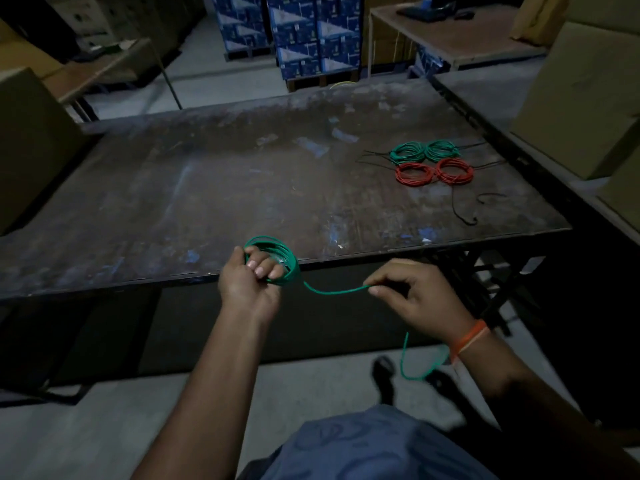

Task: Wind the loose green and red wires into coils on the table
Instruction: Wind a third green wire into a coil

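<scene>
The left hand is reaching forward over the near edge of the table, its fingers curling through a green wire coil and gripping it. The right hand, well apart to the right, is pinching the loose green wire trailing from that coil. 2 green coils and 2 red coils are lying at the table's far right.

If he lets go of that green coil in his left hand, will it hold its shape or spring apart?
Probably loosens: the green coil has no tie, and only the left hand holds its fanned-out loops. The tail to the right hand sags, so the wire looks floppy and light. The finished coils lie flat.
</scene>
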The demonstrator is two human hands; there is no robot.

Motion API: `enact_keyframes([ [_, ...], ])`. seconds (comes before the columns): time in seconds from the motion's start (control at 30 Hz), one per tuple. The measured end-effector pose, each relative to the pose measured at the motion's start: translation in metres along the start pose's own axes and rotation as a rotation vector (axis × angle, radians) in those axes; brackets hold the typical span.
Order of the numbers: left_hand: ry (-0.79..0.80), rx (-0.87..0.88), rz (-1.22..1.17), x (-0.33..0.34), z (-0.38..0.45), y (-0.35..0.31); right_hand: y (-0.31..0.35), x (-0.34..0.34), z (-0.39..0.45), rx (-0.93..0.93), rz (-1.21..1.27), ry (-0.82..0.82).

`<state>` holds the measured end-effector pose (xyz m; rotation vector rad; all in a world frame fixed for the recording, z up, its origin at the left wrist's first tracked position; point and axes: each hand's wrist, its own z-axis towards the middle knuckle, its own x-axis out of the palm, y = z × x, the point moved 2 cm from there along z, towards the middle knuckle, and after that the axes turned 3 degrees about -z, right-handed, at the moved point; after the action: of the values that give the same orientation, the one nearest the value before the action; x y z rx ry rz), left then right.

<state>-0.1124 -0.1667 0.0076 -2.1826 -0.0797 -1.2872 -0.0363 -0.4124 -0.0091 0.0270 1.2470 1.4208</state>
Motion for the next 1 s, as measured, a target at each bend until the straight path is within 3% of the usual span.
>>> enact_keyframes([
  [0.13,-0.008,0.076,0.28,0.009,-0.006,0.029,0.034,0.003,0.018,-0.182,-0.013,0.109],
  [0.3,0.094,0.225,0.721,0.007,-0.024,0.053,0.052,-0.001,0.045,-0.278,0.012,0.063],
  [0.43,0.186,0.206,0.805,0.005,-0.034,0.054,0.052,0.0,0.062,-0.256,0.012,0.032],
  [0.77,0.336,-0.429,0.305,0.004,-0.045,0.038,0.028,0.021,0.081,-0.068,0.055,0.085],
  [1.0,0.338,-0.435,0.062,-0.018,-0.02,-0.006,0.003,0.057,0.075,0.267,0.143,0.23],
])
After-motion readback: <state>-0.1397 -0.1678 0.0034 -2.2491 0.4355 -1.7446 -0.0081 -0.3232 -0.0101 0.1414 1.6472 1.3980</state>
